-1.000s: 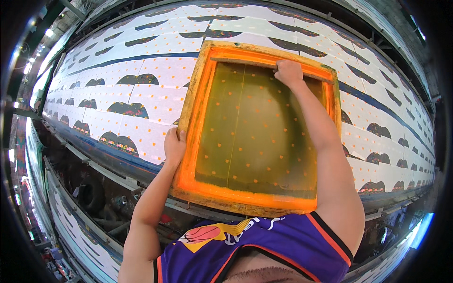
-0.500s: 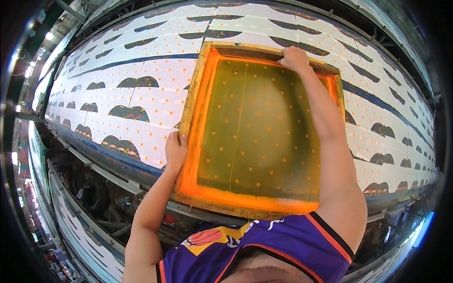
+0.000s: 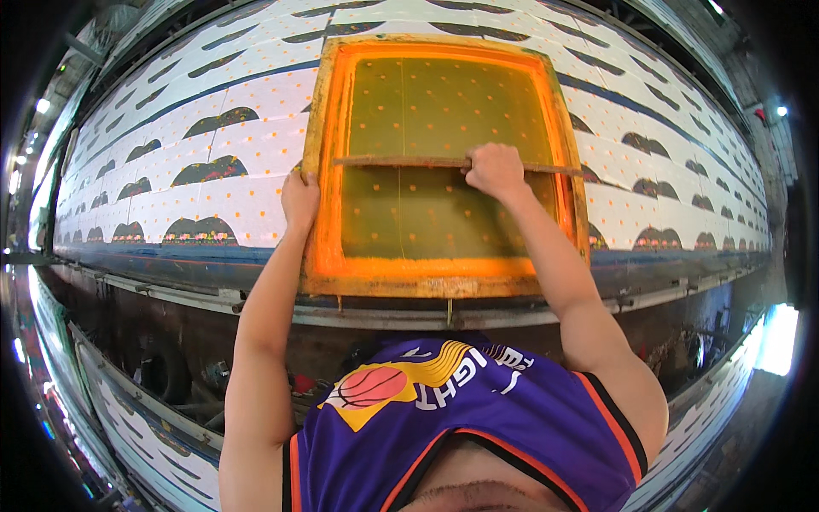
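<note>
A: Squared up since half a second ago, the screen frame (image 3: pixel 426 271): no longer skewed, lying flat in the upper middle of the picture on the dotted cloth (image 3: pixel 213 128). Right hand (image 3: pixel 495 169) gone from the far corner to the squeegee (image 3: pixel 401 160) lying across the mesh (image 3: pixel 426 218).

B: And the grips?

A: Right hand clenched round the wooden squeegee bar, right of its middle. Left hand (image 3: pixel 300 198) grasping the frame's left side, fingers curled over the edge.

B: Looks like a one-handed stroke, then. Best to bear down with the left to stop any creep over the cloth.

A: Agreed. Off-centre hold on the bar, though, so probably uneven pressure at its left end.

B: Better to shift toward the middle, or lean the wrist to level it. Keep the bar square to the frame's sides, with a steady tilt and one even pace.

A: Worth checking against the pattern too: dark arched shapes (image 3: pixel 212 171) just left of the frame, more at the right.

B: Hard to judge the line-up through the mesh from here. Mind the table's near rail (image 3: pixel 256 300) below, close under the frame's lower edge and above the purple jersey (image 3: pixel 478 410).
</note>
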The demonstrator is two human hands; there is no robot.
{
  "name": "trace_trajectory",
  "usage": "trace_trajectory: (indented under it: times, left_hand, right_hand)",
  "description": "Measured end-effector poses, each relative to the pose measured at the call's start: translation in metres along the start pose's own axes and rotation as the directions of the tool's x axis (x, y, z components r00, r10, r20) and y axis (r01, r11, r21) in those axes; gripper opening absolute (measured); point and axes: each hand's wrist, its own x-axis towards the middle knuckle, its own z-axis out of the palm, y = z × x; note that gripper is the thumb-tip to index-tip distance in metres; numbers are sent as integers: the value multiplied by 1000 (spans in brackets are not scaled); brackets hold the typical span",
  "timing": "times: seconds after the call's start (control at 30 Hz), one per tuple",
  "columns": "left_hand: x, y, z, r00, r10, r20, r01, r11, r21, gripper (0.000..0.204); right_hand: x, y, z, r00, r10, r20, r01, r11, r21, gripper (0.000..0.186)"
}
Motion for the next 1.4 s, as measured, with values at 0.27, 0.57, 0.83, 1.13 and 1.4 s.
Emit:
trace_trajectory:
  times: [0.27,0.57,0.83,1.13,1.4]
  left_hand:
    - [-5,2,1,1000,12,-19,-12,1000,19,46]
    - [-13,19,-14,997,-15,70,9,997,80,63]
    - [-8,26,-15,990,-112,89,96,981,166,62]
    - [-2,23,-11,995,-80,63,68,983,171,59]
    - [9,26,-8,990,-88,108,64,977,205,55]
  right_hand:
    - [-177,-62,25,985,-46,-167,54,997,49,21]
    - [-226,-77,11,986,-49,-161,76,984,162,73]
    - [-207,123,-4,823,531,-203,-454,829,326,61]
    - [-202,195,45,799,600,38,-555,713,429,64]
    - [-203,210,49,810,586,-12,-525,735,429,60]
